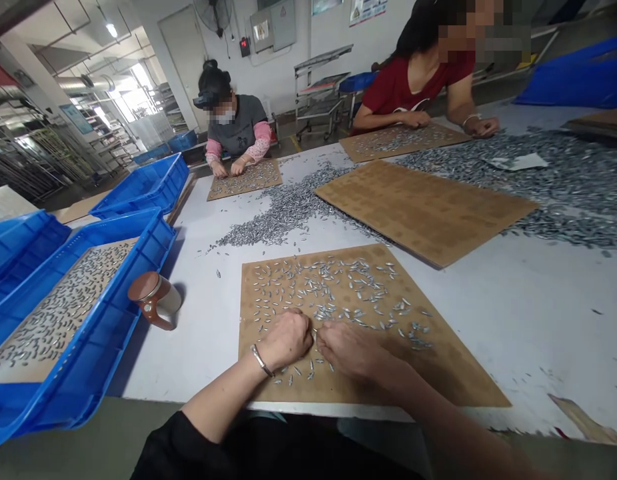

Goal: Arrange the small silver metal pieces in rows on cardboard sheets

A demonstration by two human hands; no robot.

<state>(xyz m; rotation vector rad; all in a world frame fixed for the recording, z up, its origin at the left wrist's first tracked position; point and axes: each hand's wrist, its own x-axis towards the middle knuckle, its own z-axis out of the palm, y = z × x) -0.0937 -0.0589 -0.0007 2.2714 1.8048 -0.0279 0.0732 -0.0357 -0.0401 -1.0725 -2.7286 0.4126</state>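
Observation:
A brown board (308, 392) lies on the white table in front of me. Small silvery spindle-shaped metal pieces (321, 288) are spread over it, in fairly neat rows at the left and in loose clusters toward the middle and right. Low over the board's middle, my left hand (290, 335), with a bracelet at its wrist, has its fingers curled and pressed together. Close beside it, almost touching, my right hand (346, 347) is closed in a pinch. Whatever the fingertips hold is hidden. Several pieces lie just below the hands.
A heap of the same pieces (283, 207) spreads behind my board, and a bare brown board (423, 207) rests on it. A brown-lidded mug (156, 300) stands left, near a blue crate (163, 230) holding a filled board. Two people (238, 130) work at boards across the table.

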